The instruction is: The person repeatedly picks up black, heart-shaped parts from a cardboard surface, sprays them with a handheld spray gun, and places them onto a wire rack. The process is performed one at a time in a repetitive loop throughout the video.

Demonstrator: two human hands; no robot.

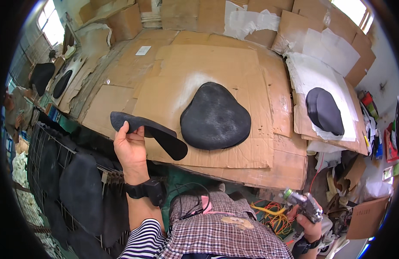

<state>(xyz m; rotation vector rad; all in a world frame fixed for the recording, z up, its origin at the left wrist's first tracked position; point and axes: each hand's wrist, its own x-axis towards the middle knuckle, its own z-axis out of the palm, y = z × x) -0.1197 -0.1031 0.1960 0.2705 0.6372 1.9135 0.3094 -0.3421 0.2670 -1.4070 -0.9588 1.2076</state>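
My left hand pinches the left end of a thin, curved black foam pad, holding it up tilted over the table's near left edge. To its right a rounded three-lobed black seat pad lies on the cardboard, its top marked with greyish, dusty patches. Low at the right, away from the table, my right hand is closed around a metal spray gun with a green part at its front end. Part of that hand's grip is hidden behind the gun.
On a paper-covered side board at right lie stacked black pads. At lower left a wire rack holds several black pads. Orange hoses coil beside my right hand. Cardboard walls stand behind the table. Another person is at far left.
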